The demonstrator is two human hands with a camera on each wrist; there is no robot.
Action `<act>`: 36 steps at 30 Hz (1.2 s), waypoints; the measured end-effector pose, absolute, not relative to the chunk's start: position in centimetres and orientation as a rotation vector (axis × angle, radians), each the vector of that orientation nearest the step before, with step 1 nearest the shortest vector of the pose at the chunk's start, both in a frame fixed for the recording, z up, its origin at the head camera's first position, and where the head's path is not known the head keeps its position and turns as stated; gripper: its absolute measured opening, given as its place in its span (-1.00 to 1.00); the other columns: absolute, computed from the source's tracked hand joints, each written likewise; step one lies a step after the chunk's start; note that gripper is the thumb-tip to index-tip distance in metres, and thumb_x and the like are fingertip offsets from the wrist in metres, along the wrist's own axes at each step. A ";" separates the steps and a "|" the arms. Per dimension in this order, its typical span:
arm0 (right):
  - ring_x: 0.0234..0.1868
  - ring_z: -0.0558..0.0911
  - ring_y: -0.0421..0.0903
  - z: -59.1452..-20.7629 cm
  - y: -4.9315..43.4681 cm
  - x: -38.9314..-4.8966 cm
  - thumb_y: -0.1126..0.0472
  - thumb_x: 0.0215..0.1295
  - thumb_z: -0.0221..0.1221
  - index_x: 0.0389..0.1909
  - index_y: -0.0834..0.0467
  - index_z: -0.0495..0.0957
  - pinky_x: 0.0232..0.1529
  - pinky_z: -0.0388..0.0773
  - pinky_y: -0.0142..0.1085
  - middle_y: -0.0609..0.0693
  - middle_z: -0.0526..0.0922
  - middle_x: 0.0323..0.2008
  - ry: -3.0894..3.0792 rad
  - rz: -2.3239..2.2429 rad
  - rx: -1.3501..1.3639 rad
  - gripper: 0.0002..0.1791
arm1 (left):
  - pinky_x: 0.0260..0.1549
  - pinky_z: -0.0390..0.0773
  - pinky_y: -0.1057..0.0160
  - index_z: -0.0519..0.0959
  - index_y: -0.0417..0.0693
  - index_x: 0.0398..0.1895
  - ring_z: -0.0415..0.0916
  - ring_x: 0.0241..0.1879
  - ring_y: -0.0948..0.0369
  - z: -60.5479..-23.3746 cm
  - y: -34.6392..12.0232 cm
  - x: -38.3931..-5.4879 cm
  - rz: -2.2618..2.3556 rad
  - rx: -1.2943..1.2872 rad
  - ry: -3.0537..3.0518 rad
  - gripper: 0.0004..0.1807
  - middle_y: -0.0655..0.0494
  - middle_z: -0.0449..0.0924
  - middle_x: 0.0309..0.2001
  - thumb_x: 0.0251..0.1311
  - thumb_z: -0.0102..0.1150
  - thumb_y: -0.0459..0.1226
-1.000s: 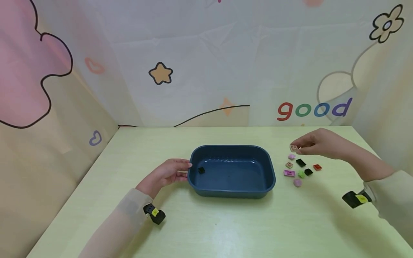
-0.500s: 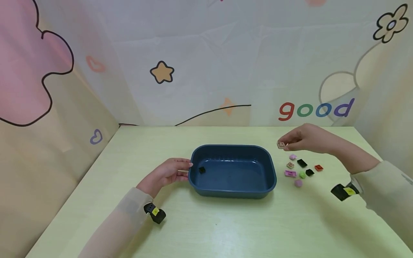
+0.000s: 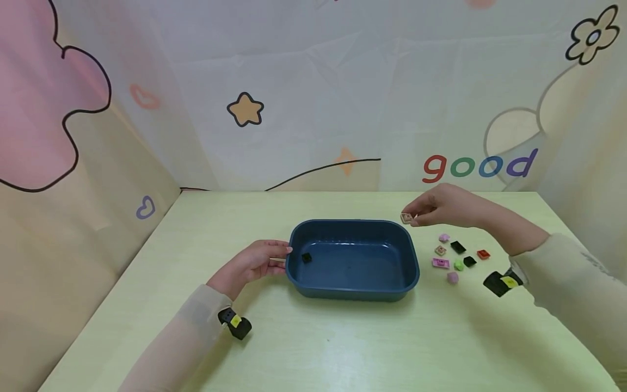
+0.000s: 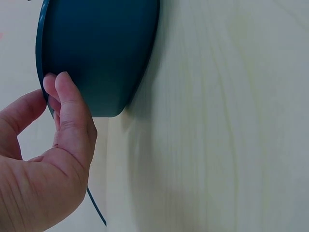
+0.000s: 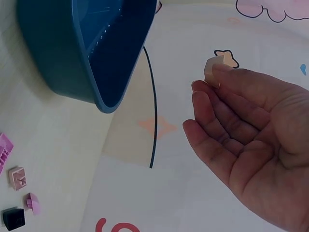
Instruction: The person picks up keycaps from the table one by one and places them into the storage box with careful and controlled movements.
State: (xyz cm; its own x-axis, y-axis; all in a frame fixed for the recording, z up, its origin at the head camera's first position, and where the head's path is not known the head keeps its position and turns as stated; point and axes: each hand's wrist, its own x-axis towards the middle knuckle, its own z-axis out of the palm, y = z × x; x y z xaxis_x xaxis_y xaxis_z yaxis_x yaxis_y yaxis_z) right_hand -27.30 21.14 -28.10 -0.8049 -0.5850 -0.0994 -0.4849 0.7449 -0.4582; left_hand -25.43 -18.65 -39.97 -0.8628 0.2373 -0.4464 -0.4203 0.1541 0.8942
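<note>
A dark blue rectangular basin (image 3: 352,294) stands on the table, with a small black keycap (image 3: 306,257) inside near its left end. My left hand (image 3: 254,262) holds the basin by its left side, thumb at the rim and fingers against the outer wall. My right hand (image 3: 443,207) pinches a beige keycap (image 3: 406,218) between thumb and fingers, above the table just beyond the basin's far right corner. In the right wrist view the pinched keycap (image 5: 215,70) shows beyond the fingertips; the other fingers curl loosely.
Right of the basin lie several loose keycaps: a long pink one (image 3: 441,263), a green one (image 3: 458,264), a red one (image 3: 483,254), a beige one (image 3: 440,250), black ones (image 3: 458,247) and lilac ones (image 3: 453,277). A printed cloth (image 3: 318,109) hangs behind the table.
My right hand has carried the beige keycap leftward from above the loose keycaps toward the basin's far right corner. The left hand and basin have stayed in place.
</note>
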 end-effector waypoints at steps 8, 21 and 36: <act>-0.24 0.69 -0.16 -28.0 19.8 -28.0 0.22 0.39 0.27 0.08 0.27 0.68 -0.19 0.71 -0.30 0.07 0.81 -0.20 2.706 -0.584 -0.909 -0.69 | -0.37 0.73 0.44 0.43 -0.34 0.29 0.65 -0.43 0.30 -40.0 -18.7 -25.4 1.756 -0.176 1.945 -0.60 0.21 0.66 -0.38 0.52 0.03 -0.28; -0.17 0.73 -0.09 -28.3 17.6 -29.0 0.21 0.39 0.27 0.07 0.24 0.70 -0.04 0.77 -0.14 0.10 0.81 -0.14 2.650 -0.644 -0.944 -0.70 | -0.36 0.73 0.43 0.42 -0.35 0.31 0.65 -0.42 0.29 -39.8 -18.7 -25.4 1.761 -0.173 1.929 -0.59 0.20 0.67 -0.36 0.53 0.03 -0.28; -0.16 0.73 -0.08 -29.9 14.3 -30.3 0.24 0.38 0.26 0.06 0.24 0.70 0.05 0.74 -0.09 0.14 0.81 -0.12 2.583 -0.650 -1.001 -0.71 | -0.35 0.74 0.43 0.45 -0.32 0.26 0.65 -0.44 0.30 -39.8 -18.8 -25.4 1.763 -0.165 1.925 -0.63 0.20 0.67 -0.37 0.52 0.03 -0.28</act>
State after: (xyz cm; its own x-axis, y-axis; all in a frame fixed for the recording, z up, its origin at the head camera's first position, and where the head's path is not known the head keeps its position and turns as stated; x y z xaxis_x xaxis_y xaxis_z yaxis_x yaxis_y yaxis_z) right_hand -30.31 14.34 -29.85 -0.7143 -0.6915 -0.1077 -0.5583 0.6558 -0.5083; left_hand -25.35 -18.76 -39.80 -0.8573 0.2516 -0.4492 -0.4253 0.1455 0.8933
